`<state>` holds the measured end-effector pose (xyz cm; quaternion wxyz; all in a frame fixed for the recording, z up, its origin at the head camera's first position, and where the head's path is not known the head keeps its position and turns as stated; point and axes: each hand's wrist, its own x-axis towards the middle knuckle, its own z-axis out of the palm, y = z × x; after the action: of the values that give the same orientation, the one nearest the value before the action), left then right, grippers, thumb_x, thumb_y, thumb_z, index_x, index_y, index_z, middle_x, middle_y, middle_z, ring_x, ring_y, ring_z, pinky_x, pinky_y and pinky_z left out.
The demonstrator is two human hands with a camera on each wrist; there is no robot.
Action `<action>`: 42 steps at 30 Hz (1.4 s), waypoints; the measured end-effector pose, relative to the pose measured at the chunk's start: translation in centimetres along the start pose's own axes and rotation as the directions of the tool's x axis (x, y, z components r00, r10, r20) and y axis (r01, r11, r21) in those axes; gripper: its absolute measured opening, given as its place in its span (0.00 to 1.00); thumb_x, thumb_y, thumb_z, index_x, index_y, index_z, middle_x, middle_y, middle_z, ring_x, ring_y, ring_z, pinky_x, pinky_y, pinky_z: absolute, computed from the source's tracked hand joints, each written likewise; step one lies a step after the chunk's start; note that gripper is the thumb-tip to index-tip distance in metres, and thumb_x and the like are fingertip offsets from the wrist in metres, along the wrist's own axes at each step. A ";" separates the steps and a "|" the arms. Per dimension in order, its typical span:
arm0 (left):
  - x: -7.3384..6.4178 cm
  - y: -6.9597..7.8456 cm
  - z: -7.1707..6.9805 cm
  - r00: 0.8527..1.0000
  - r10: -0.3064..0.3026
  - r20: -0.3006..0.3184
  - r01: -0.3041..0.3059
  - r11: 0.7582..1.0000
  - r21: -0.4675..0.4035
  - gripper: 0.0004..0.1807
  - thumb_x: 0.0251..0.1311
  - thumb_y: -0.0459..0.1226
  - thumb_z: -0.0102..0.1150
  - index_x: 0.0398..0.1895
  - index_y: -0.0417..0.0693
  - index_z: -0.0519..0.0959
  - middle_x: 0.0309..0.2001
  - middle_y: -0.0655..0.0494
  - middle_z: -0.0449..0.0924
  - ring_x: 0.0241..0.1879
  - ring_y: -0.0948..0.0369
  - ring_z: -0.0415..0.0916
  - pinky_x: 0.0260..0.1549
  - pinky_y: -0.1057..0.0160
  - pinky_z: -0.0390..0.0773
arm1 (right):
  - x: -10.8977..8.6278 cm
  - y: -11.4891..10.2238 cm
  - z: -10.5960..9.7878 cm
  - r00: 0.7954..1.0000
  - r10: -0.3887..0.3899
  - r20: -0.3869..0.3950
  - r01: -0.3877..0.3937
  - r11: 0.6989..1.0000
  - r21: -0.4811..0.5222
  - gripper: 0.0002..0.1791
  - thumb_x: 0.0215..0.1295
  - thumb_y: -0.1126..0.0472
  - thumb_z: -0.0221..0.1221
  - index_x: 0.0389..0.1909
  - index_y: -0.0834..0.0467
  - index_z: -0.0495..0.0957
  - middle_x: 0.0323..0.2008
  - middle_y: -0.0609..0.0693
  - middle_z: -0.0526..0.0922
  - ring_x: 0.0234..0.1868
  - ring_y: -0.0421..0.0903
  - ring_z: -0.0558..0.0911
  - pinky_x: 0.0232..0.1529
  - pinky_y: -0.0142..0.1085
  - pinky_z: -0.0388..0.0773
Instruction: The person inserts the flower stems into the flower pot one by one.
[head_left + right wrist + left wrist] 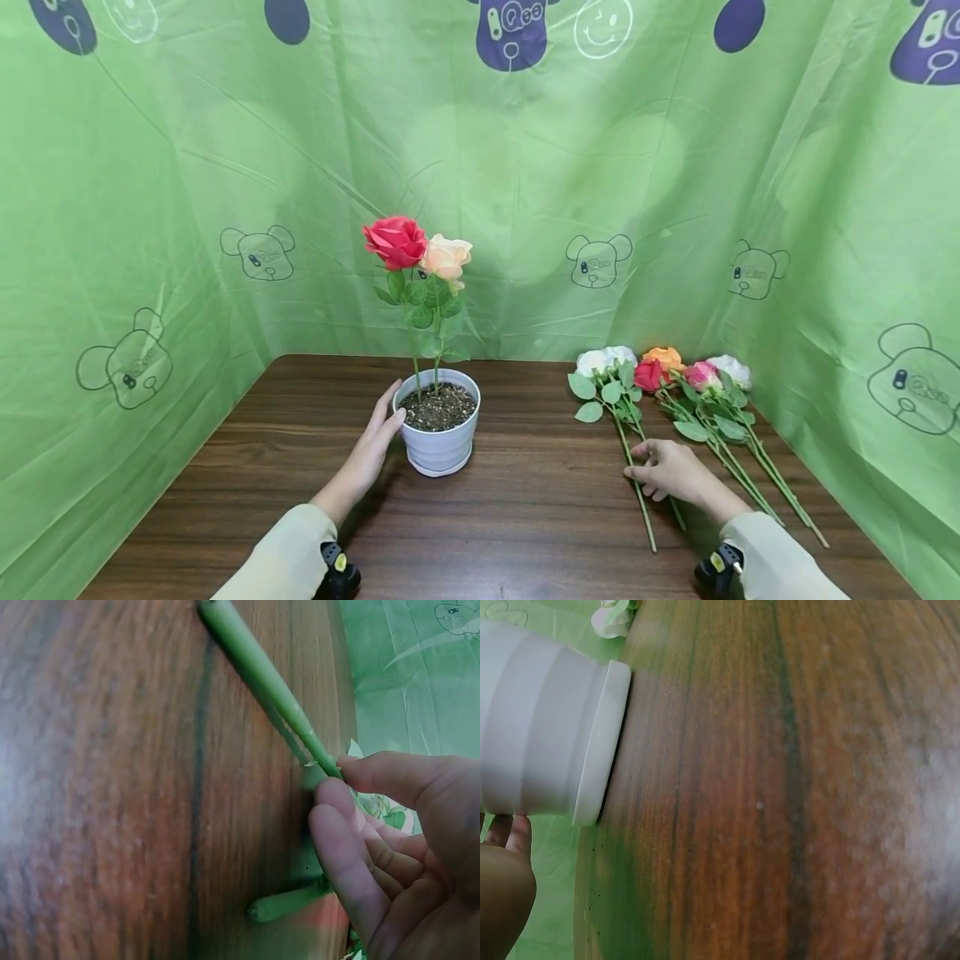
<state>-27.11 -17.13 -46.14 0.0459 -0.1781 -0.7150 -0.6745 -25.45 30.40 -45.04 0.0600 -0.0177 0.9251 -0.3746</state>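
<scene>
A white ribbed flowerpot (pixel 441 454) filled with dark soil (pixel 438 407) stands on the table, with a red rose (pixel 395 242) and a peach rose (pixel 447 257) upright in it. My left hand (pixel 377 437) rests against the pot's left side, fingers and thumb spread along it; in the left wrist view, fingertips (pixel 519 834) touch the pot wall. To the right, my right hand (pixel 667 469) pinches the green stem (pixel 270 686) of a white rose (pixel 592 362) between thumb and fingers. A second stem (pixel 289 902) lies close below that hand.
Further right lie several cut roses, among them an orange rose (pixel 663 358), a red rose (pixel 649 376), a pink rose (pixel 702 376) and a white rose (pixel 731 370). Green printed cloth (pixel 517 167) encloses the wooden table (pixel 540 500) at the back and sides.
</scene>
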 end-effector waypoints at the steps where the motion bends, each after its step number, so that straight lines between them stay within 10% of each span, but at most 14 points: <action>1: 0.0 0.0 0.0 1.000 0.000 0.001 0.000 1.000 0.000 0.32 0.79 0.41 0.38 0.80 0.46 0.45 0.79 0.42 0.43 0.76 0.47 0.41 0.69 0.41 0.46 | 0.0 0.0 0.0 1.000 0.002 0.006 -0.002 1.000 -0.001 0.21 0.62 0.61 0.69 0.50 0.70 0.78 0.23 0.52 0.80 0.23 0.48 0.82 0.23 0.40 0.82; 42: -0.1 0.1 -0.1 1.000 -0.006 -0.007 0.006 1.000 0.030 0.31 0.79 0.42 0.38 0.80 0.49 0.46 0.79 0.42 0.42 0.75 0.46 0.41 0.68 0.41 0.48 | 0.2 -2.8 -1.0 0.980 -0.199 -0.020 0.200 0.977 0.080 0.13 0.69 0.64 0.63 0.48 0.68 0.75 0.25 0.54 0.80 0.24 0.49 0.83 0.24 0.39 0.82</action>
<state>-27.04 -17.21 -46.09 0.0491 -0.1731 -0.7254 -0.6643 -25.86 29.10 -42.39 0.0171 -0.1058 0.9030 -0.4162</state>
